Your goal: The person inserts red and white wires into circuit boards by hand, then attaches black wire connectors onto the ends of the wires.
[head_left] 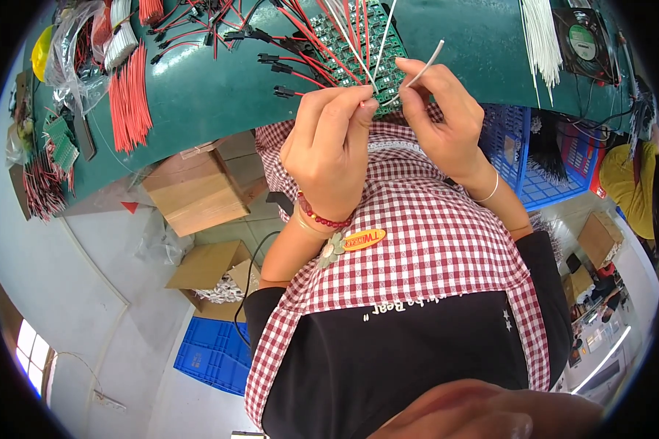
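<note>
A green circuit board panel point(392, 45) lies at the table's near edge, with red and white wires attached and fanned across it. My right hand point(450, 121) is closed in a pinch on a white wire point(431, 61), whose upper end sticks out past the fingers and whose lower end reaches toward the left fingertips. Beside the board's near end, my left hand point(328, 143) is also pinched, thumb against forefinger. What it grips is too small and hidden to name. Red wires with black connectors point(284, 68) trail off the board's left side.
Bundles of red wires point(129, 102) and white wires point(539, 44) lie left and right on the green table point(212, 88). A black fan point(584, 42) stands at the right. Below are a blue crate point(507, 143), cardboard boxes point(196, 189) and a blue folded crate point(211, 355).
</note>
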Action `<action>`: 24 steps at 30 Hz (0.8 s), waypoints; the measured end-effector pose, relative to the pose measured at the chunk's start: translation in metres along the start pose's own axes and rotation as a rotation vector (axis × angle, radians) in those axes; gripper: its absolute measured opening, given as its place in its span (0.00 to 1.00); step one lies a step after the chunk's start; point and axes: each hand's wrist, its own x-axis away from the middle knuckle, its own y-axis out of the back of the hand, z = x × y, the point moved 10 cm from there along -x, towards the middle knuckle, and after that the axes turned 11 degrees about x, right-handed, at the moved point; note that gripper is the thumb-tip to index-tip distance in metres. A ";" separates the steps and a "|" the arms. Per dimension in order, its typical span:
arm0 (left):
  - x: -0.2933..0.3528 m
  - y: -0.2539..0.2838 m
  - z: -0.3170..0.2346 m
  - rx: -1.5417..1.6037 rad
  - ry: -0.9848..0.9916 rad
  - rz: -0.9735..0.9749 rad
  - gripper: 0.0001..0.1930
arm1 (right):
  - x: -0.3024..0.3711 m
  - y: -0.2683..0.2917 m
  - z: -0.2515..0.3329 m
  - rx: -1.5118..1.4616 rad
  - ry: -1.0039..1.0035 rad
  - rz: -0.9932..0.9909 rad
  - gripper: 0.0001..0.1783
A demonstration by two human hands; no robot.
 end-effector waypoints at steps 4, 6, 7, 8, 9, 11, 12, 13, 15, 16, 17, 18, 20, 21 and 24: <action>0.001 0.000 -0.001 0.011 -0.019 -0.007 0.08 | -0.001 -0.001 0.000 -0.014 -0.015 0.012 0.21; 0.001 0.000 -0.001 0.007 -0.018 -0.002 0.08 | 0.000 -0.009 -0.006 -0.036 -0.079 0.086 0.19; 0.001 -0.001 0.000 -0.002 -0.005 0.003 0.08 | 0.000 -0.008 -0.006 -0.036 -0.079 0.084 0.19; 0.001 -0.002 0.000 -0.012 0.008 0.008 0.08 | 0.001 -0.010 -0.007 -0.002 -0.087 0.106 0.17; 0.001 -0.002 0.000 -0.011 0.006 0.009 0.08 | 0.001 -0.012 -0.008 0.031 -0.095 0.128 0.15; 0.003 -0.002 0.000 -0.005 -0.002 -0.001 0.08 | 0.004 -0.012 -0.010 0.047 -0.079 0.122 0.15; 0.003 -0.003 -0.001 -0.004 -0.003 -0.001 0.08 | 0.005 -0.011 -0.010 0.063 -0.063 0.118 0.14; 0.004 -0.003 -0.001 -0.002 0.002 -0.004 0.08 | 0.007 -0.011 -0.010 0.062 -0.062 0.116 0.14; 0.006 -0.003 0.000 0.000 0.007 -0.007 0.08 | 0.010 -0.009 -0.015 0.056 -0.111 0.106 0.12; 0.007 -0.004 0.000 -0.003 0.008 0.001 0.08 | 0.011 -0.008 -0.015 0.055 -0.110 0.105 0.12; 0.008 -0.005 0.001 -0.006 0.010 0.009 0.08 | 0.012 -0.007 -0.017 0.065 -0.137 0.111 0.12; 0.009 -0.005 0.001 -0.007 0.008 0.009 0.08 | 0.014 -0.006 -0.021 0.076 -0.164 0.117 0.12; 0.008 -0.006 -0.002 -0.006 -0.004 0.005 0.07 | 0.014 -0.001 -0.023 0.094 -0.181 0.124 0.12; 0.008 -0.007 -0.002 -0.005 -0.007 0.005 0.07 | 0.015 0.000 -0.026 0.111 -0.198 0.133 0.12; 0.010 -0.012 -0.006 -0.043 -0.088 0.009 0.12 | 0.019 0.004 -0.031 0.116 -0.219 0.120 0.14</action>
